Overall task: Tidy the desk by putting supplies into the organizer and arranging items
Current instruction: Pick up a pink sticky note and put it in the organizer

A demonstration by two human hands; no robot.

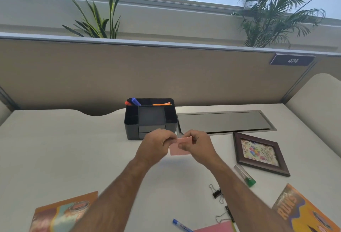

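Both forearms stretched forward over the desk (55, 148), meeting just in front of the black organizer (150, 119). Left hand (156, 145) and right hand (198, 145) with fingers curled, each pinching one side of a small pink sticky note pad (181, 145), held in the air just before the organizer's drawers. Markers (133, 101) standing in the organizer's back left compartment. Right of the organizer, a framed picture (260, 153); nearer, binder clips (216, 193).

The organizer (150, 119) stands at the desk's (55, 148) back, markers (133, 101) in its rear-left compartment. Right of it lies a frame (260, 153); clips (217, 194) lie nearer, before the frame.
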